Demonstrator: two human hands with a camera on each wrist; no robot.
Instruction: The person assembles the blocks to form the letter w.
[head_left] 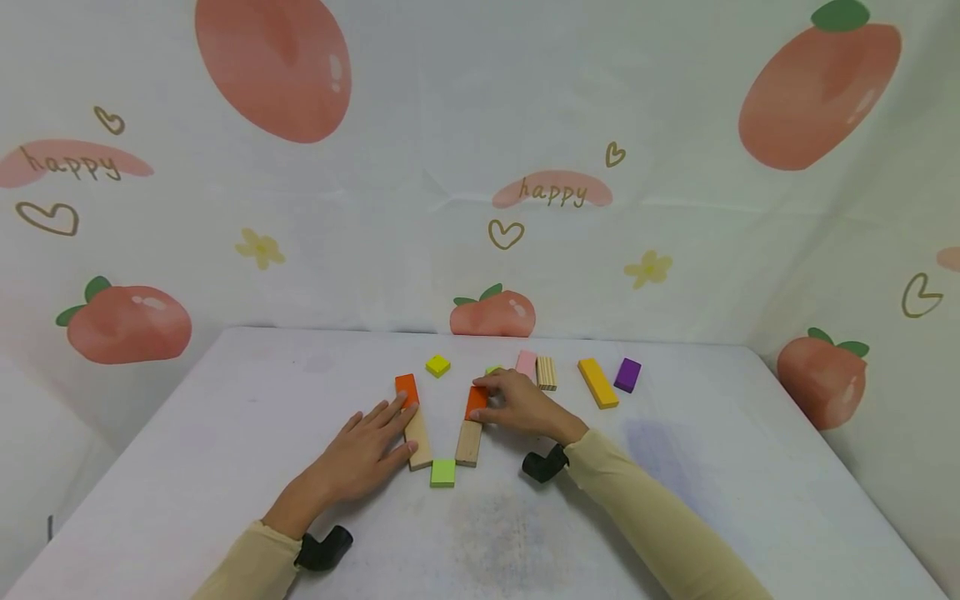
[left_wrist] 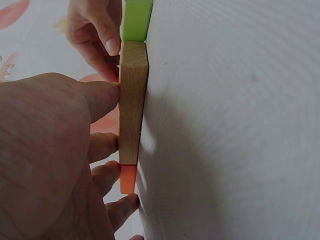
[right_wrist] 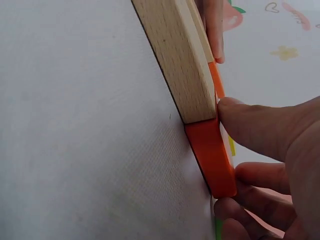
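Note:
On the white table, two rows of blocks spread apart from a light green block [head_left: 443, 475] at the near end. The left row is a plain wooden block [head_left: 421, 446] with an orange block [head_left: 406, 383] at its far end. My left hand [head_left: 356, 458] lies over this row, its extended fingers touching both blocks. The right row has another plain wooden block [head_left: 468, 444] and a second orange block [right_wrist: 210, 157], set end to end. Thumb and fingers of my right hand [head_left: 525, 407] pinch that orange block, the thumb near the joint and the fingertips around its far end.
Behind the rows lies a yellow-green block [head_left: 438, 365]. A green block [head_left: 492, 368] is partly hidden by the right hand. Pink [head_left: 527, 362], striped [head_left: 547, 373], yellow [head_left: 597, 383] and purple [head_left: 627, 375] blocks lie farther right. A fruit-printed cloth [head_left: 420, 250] hangs behind the table.

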